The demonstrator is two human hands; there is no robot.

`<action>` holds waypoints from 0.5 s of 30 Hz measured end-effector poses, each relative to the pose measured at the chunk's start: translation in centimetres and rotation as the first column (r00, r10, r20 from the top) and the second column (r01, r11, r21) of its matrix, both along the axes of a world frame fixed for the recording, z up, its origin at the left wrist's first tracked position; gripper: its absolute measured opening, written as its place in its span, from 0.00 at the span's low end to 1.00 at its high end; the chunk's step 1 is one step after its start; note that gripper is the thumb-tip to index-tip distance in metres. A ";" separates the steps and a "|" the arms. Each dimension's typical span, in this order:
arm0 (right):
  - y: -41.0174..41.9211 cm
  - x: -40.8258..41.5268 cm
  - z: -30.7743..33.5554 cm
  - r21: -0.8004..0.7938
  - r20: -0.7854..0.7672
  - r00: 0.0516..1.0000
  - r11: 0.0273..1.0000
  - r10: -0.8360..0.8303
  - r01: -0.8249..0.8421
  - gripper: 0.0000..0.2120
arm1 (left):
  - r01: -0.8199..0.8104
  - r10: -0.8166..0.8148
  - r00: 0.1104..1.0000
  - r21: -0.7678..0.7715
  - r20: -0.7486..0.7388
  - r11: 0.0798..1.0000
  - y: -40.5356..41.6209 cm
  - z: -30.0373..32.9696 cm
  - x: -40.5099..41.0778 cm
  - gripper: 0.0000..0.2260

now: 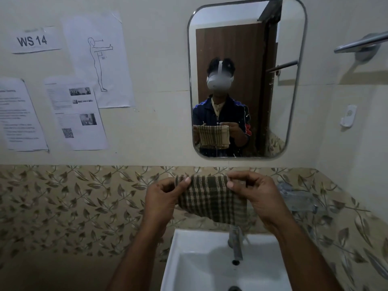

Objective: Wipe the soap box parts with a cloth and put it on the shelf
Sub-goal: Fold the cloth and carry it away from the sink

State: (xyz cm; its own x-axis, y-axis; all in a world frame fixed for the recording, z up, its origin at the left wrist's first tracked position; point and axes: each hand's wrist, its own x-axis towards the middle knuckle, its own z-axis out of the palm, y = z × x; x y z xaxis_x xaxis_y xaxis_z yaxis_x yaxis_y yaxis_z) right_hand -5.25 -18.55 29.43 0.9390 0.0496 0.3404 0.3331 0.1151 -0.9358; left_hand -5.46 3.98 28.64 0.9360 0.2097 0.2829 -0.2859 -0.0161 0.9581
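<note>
Cloth [212,201] pinched by fingers of both hands over the sink [189,259] — I see no soap box, wiping not started.

Two hands up, left hand [162,198] and right hand [255,193]. One checked cloth [212,199]. One sink [189,259], one tap [236,244]. One mirror [247,38]. Four paper sheets [98,59] on the wall (one reads WS 14). One towel bar [361,42]. Possibly one glass shelf [302,198], blurry.
</note>
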 end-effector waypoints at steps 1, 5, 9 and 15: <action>-0.3 0.1 0.1 -0.029 0.003 1.000 0.999 0.026 -0.026 0.16 | -0.008 0.008 1.000 -0.011 0.011 1.000 0.2 0.0 0.0 0.08; -0.7 0.3 0.5 -0.297 0.098 0.995 0.955 0.023 0.007 0.26 | 0.066 -0.066 0.997 0.018 0.049 0.998 1.0 0.2 -0.1 0.06; -1.2 0.4 1.0 -0.473 0.201 0.978 0.868 -0.060 0.150 0.25 | 0.069 -0.068 0.993 -0.007 0.092 0.998 1.2 0.0 0.1 0.07; -1.1 0.6 0.7 -0.588 0.327 0.941 0.760 -0.091 0.278 0.06 | -0.002 -0.001 0.985 0.017 0.175 1.000 0.8 -0.3 0.3 0.09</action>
State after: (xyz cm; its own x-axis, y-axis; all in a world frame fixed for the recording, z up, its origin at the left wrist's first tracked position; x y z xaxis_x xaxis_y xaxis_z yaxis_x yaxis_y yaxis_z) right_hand -4.69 -19.66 30.13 0.8305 0.1715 0.5300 0.5281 -0.5451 -0.6511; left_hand -5.12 4.75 28.30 0.8715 0.2040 0.4459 -0.4492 -0.0324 0.8928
